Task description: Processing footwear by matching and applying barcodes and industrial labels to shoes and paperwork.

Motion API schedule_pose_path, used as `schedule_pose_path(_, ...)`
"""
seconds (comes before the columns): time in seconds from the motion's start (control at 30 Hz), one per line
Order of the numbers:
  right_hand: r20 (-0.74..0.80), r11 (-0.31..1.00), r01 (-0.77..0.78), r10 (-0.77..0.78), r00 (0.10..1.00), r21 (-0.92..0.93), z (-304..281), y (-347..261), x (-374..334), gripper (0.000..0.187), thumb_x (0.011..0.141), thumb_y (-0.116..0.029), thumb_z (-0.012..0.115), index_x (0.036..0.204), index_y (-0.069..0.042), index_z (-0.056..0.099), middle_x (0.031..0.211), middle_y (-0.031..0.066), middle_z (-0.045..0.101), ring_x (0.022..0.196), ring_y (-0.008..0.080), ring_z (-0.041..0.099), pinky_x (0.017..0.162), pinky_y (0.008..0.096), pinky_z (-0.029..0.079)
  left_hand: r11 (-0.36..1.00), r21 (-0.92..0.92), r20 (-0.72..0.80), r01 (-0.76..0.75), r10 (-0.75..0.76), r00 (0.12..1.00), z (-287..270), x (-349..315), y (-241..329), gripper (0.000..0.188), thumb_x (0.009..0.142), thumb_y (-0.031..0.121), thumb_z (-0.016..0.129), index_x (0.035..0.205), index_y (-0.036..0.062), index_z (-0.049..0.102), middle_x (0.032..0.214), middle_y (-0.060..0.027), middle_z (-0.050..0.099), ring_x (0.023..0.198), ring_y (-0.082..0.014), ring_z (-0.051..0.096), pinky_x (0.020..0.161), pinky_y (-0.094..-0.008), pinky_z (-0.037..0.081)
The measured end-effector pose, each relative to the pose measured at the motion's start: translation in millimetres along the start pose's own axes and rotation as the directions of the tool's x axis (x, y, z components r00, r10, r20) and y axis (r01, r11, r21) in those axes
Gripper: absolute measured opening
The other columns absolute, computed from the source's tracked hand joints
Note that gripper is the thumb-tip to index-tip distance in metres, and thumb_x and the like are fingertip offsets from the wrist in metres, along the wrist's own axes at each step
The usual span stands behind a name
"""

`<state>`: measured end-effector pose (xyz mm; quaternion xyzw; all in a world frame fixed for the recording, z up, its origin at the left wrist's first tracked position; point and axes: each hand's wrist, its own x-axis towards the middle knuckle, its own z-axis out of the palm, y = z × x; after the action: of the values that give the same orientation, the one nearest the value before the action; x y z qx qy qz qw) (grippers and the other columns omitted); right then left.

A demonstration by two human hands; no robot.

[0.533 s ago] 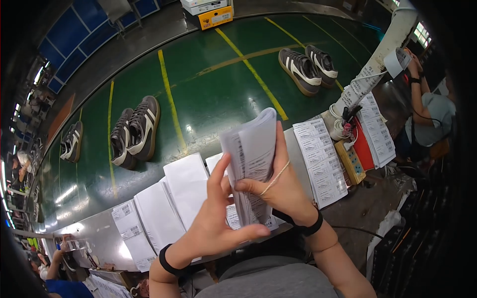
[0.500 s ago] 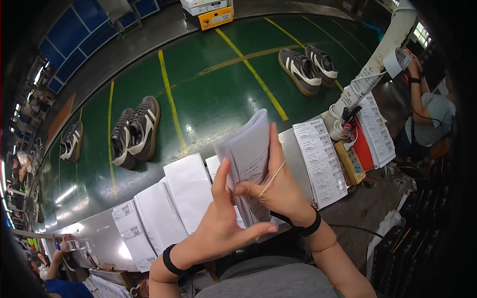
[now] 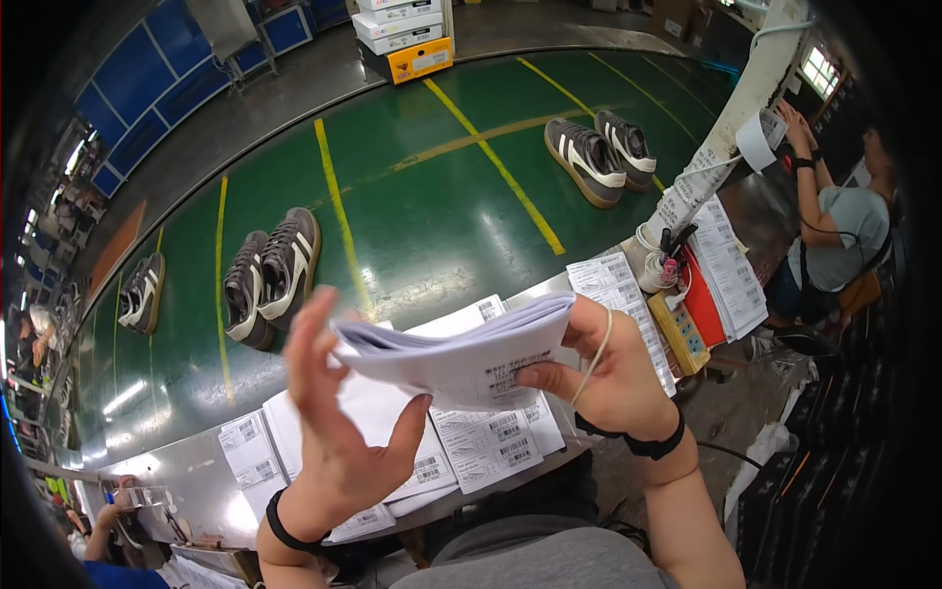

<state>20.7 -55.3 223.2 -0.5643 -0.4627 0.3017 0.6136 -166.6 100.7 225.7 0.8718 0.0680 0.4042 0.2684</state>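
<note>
A thick bundle of white printed sheets (image 3: pixel 446 378), bent into a curve, is held up in front of me. My right hand (image 3: pixel 628 388) grips its right end, thumb on the printed face and fingers behind. A thin rubber band (image 3: pixel 592 363) loops around that hand. At the bundle's left end my left hand (image 3: pixel 343 432) is open, its fingers spread and blurred; its thumb tip is close to the lower edge, and I cannot tell whether it touches. Below the bundle, overlapping label sheets (image 3: pixel 486 452) lie on the metal ledge (image 3: pixel 186 452).
Beyond the ledge runs a green belt (image 3: pixel 422 245) with yellow lines, carrying dark sneakers (image 3: pixel 275 280) at left and another pair (image 3: pixel 594 162) at right. A wooden power strip (image 3: pixel 679 329) and more label sheets (image 3: pixel 731 270) lie beside a white pole (image 3: pixel 721 147). A person (image 3: pixel 839 221) sits at far right.
The bundle has tipped from upright to lying crosswise, its open edges now facing up. My left hand has moved left with fingers spread. The right hand keeps its hold and has shifted right.
</note>
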Motion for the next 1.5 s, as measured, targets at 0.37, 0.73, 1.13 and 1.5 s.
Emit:
schedule_pose_path(0.37, 0.412, 0.819, 0.318, -0.11, 0.905, -0.478, 18.6, -32.7, -5.7, 0.02, 0.076, -0.004, 0.065, 0.096, -0.005, 0.06, 0.081, 0.0106, 0.066, 0.074, 0.032, 0.066, 0.061, 0.0403, 0.052, 0.002, 0.523, 0.657, -0.852, 0.636, 0.405, -11.0, 27.7, 42.1, 0.011, 0.091, 0.031, 0.057, 0.097, 0.0214, 0.057, 0.116, 0.0062, 0.052, 0.12, -0.0139, 0.042, 0.087, -0.0409, 0.049)
schedule_pose_path(0.73, 0.232, 0.93, 0.129, -0.049, 0.971, -0.344, 3.0, -22.2, -26.7, 0.021, 0.079, 0.006, 0.07, 0.096, -0.002, 0.064, 0.085, 0.0093, 0.069, 0.076, 0.0209, 0.07, 0.068, 0.0304, 0.056, 0.662, 0.705, 0.166, -0.252, 0.192, 0.967, -86.3, -44.5, 16.4, 0.046, 0.088, 0.047, 0.063, 0.06, 0.0124, 0.052, 0.091, -0.0082, 0.055, 0.105, -0.0308, 0.045, 0.084, -0.0482, 0.041)
schedule_pose_path(1.13, 0.369, 0.943, -0.331, 0.291, 0.883, 0.047, 61.7, 53.9, 10.8, 0.051, 0.09, -0.005, 0.065, 0.135, 0.001, 0.044, 0.123, 0.0141, 0.062, 0.108, 0.0208, 0.063, 0.093, 0.0343, 0.052, 0.525, -0.536, 0.069, 0.661, -0.753, 0.654, -84.9, -140.6, -35.4, 0.044, 0.087, 0.002, 0.068, 0.125, -0.0057, 0.05, 0.114, -0.0133, 0.064, 0.107, -0.0164, 0.06, 0.094, -0.0296, 0.048)
schedule_pose_path(1.5, 0.048, 0.851, -0.283, 0.338, 0.94, -0.442, -36.8, 91.8, 26.0, 0.035, 0.084, -0.006, 0.068, 0.117, 0.003, 0.059, 0.107, 0.0155, 0.069, 0.092, 0.0231, 0.069, 0.085, 0.0331, 0.054, 0.026, 0.901, -0.273, 0.433, -0.741, 0.613, -174.8, -241.7, -112.7, 0.057, 0.081, 0.005, 0.068, 0.133, -0.0045, 0.046, 0.11, -0.0243, 0.063, 0.1, -0.0354, 0.063, 0.088, -0.0408, 0.051)
